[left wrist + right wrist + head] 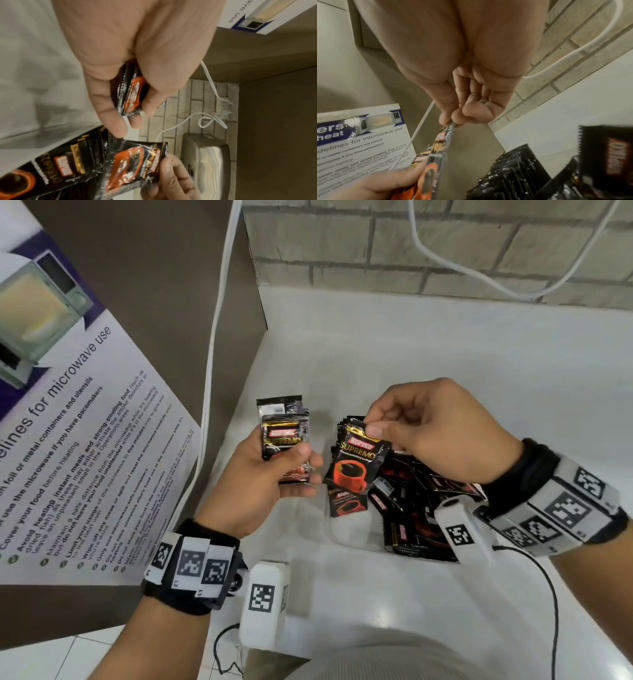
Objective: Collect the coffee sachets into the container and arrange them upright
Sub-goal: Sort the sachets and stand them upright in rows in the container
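Note:
My left hand [274, 470] grips a small stack of black coffee sachets [284, 436] upright, thumb across their front; the same stack [130, 94] shows between thumb and fingers in the left wrist view. My right hand [424, 433] pinches one black sachet with a red cup print [356, 460] by its top edge, hanging just right of the stack. That sachet [135, 166] [440, 148] appears in both wrist views. Below it a clear container [346, 532] holds a jumble of sachets [414, 508], some standing at the left, others lying tilted.
A white counter [445, 354] meets a brick wall [445, 244] with a white cable [479, 275] hanging along it. A microwave-use poster [68, 440] lies at the left. Another cable [212, 371] runs down the counter's left edge. A steel appliance [205, 162] stands by the wall.

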Motion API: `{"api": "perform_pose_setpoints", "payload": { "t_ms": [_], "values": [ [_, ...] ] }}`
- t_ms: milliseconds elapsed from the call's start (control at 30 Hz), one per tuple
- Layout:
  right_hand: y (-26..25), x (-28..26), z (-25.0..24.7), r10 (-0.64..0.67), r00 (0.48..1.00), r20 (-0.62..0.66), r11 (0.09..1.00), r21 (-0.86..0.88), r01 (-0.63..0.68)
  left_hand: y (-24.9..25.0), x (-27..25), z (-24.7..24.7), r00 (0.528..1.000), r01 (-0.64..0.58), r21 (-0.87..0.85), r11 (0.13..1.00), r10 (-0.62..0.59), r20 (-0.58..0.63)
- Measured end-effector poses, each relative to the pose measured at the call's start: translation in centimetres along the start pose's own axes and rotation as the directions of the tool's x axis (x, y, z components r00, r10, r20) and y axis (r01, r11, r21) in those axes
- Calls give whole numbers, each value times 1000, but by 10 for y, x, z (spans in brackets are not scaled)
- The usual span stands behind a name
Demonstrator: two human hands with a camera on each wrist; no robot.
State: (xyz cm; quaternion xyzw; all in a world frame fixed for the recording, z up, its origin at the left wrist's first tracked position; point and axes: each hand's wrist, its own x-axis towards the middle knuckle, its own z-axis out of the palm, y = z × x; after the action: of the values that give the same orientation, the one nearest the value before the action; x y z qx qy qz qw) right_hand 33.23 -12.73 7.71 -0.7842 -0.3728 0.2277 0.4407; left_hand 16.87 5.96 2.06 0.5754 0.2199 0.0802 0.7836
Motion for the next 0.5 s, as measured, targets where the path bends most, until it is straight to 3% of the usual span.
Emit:
{"api": "perform_pose_setpoints", "payload": {
  "t_ms": [100, 167, 300, 400, 500],
  "values": [
    [3, -4, 2, 36, 992, 118, 999, -34, -32, -2, 2, -5, 999, 13, -56, 998, -15, -32],
    [4, -8, 9, 74, 975, 211, 995, -84, -57, -6, 3, -6, 1000, 3, -6, 1000, -3, -27],
    [10, -10, 25, 107, 943, 317, 935, -354, 13, -10, 1, 0, 997, -72, 303, 950, 73, 8],
    [12, -10, 33, 112, 940, 323, 916, -400, 29, -13, 1, 6, 993, -94, 531, 842, 43, 107],
    [13, -10, 35, 73, 948, 311, 916, -397, 60, -23, 4, 13, 993, -84, 641, 763, 9, 119]
  ]
}}
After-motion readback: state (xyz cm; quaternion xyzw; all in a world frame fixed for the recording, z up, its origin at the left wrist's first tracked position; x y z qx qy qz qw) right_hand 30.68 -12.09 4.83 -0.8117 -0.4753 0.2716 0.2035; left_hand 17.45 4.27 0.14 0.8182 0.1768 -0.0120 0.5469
